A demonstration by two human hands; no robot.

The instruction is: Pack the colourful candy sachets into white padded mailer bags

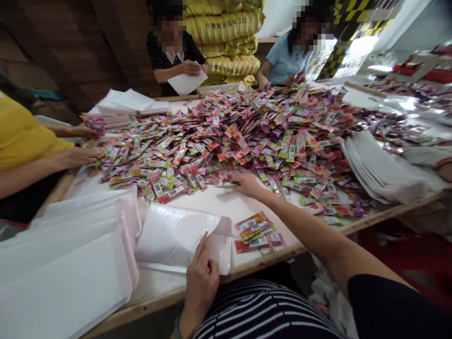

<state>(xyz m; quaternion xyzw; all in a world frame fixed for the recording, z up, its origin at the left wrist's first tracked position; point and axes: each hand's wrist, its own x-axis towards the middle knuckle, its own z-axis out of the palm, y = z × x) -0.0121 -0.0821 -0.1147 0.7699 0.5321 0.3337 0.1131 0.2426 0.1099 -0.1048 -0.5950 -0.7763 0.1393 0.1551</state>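
Note:
My left hand (203, 273) is at the near table edge, closed on the mouth end of a white padded envelope (169, 235) that lies flat. Its index finger is along the lifted upper edge. At the near side of a big heap of small printed packets (212, 136), my right hand (247, 184) is stretched out, fingers bent around a packet (221, 181) at the heap's edge. A few loose packets (257, 230) lie to the right of the envelope.
Stacked white envelopes (81, 254) are at the left front, with another stack (381, 169) at the right. A co-worker's hands (84, 155) handle packets on the left. Two more people work across the table. Yellow sacks (226, 28) stand behind them.

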